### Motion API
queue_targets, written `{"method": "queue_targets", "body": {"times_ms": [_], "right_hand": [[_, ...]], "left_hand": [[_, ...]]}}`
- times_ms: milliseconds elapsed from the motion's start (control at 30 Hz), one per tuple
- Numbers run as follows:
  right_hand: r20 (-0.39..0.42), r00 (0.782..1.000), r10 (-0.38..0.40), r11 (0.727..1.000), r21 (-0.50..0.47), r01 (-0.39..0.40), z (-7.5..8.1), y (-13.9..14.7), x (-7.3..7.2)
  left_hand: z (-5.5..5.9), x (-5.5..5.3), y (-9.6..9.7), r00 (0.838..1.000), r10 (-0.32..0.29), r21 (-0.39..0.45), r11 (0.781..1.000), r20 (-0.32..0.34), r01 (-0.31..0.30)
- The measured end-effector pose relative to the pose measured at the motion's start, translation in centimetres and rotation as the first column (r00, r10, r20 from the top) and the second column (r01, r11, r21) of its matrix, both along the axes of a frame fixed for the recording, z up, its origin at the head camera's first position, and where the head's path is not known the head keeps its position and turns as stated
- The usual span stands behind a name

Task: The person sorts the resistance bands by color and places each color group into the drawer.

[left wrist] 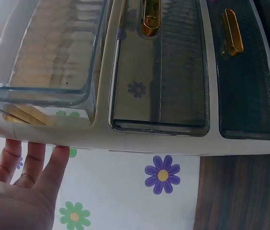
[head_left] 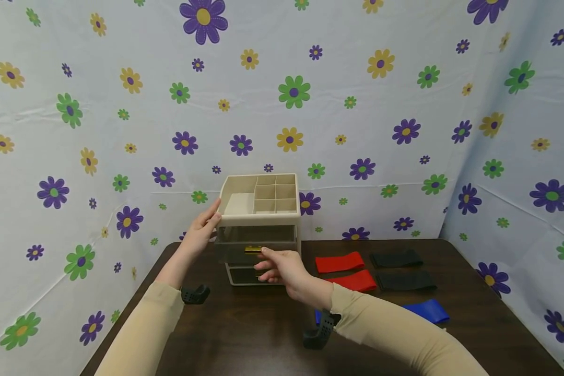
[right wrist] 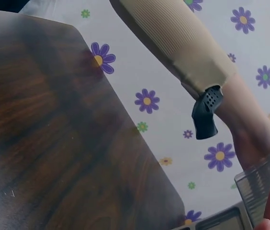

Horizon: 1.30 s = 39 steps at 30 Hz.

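Observation:
A cream desktop drawer organizer (head_left: 259, 221) stands at the back of the table, its top tray split into compartments. Its upper clear drawer (left wrist: 53, 96) is pulled out; the two below, the middle drawer (left wrist: 163, 86) and the bottom drawer (left wrist: 247, 91), sit closed. My left hand (head_left: 202, 227) holds the organizer's left side near the top, thumb at the front and fingers along the side wall. My right hand (head_left: 284, 269) is at the front of the pulled-out drawer. Its uppermost fingertip meets the right end of the gold handle (head_left: 253, 250), while the other fingers bend loosely below it.
Right of the organizer lie flat strips: two red strips (head_left: 340, 262), two black strips (head_left: 406, 280) and blue strip material (head_left: 427, 310), partly hidden behind the right forearm. The dark wooden table (head_left: 244, 334) meets a flower-patterned cloth (head_left: 348, 120) at the back.

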State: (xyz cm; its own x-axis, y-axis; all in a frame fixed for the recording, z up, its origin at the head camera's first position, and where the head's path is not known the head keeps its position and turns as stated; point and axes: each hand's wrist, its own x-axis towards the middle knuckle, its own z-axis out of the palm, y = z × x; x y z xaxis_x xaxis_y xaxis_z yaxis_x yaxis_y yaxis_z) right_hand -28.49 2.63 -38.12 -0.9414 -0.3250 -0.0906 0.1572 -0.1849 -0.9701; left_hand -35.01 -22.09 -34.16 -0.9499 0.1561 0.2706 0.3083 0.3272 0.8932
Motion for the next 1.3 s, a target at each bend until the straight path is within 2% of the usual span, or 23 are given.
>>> {"method": "queue_targets", "body": {"times_ms": [200,267,367,533,667,967,1300], "right_hand": [[-0.021,1.0,-0.007,1.0,-0.017,0.007,-0.4,-0.1,0.6],[-0.024,1.0,-0.005,1.0,-0.014,0.005,-0.5,-0.1,0.8],[-0.023,1.0,0.002,1.0,-0.005,-0.002,-0.6,0.0,1.0],[-0.028,1.0,0.011,1.0,0.0,-0.011,-0.4,0.0,1.5],[-0.036,0.999,0.012,1.0,0.004,-0.012,-0.4,0.0,2.1],[-0.041,0.999,0.007,1.0,0.003,-0.007,-0.6,0.0,2.9],[-0.031,0.999,0.016,1.0,-0.003,-0.016,-0.9,0.1,3.8]], "left_hand": [[1.7,1.6,0.8,1.0,-0.015,-0.004,1.0,0.01,0.015],[1.9,1.8,0.8,1.0,-0.015,-0.008,1.0,0.012,0.015],[1.5,1.4,0.6,1.0,-0.014,-0.002,1.0,0.013,0.014],[0.0,0.0,-0.1,1.0,-0.005,-0.015,1.0,-0.001,0.005],[-0.5,-0.6,-0.4,1.0,-0.003,-0.034,0.999,-0.022,0.002],[-0.5,-0.6,-0.4,1.0,-0.003,-0.016,1.0,-0.004,0.003],[-0.5,-0.4,-0.3,0.999,-0.024,-0.024,0.999,-0.038,0.023]]}}
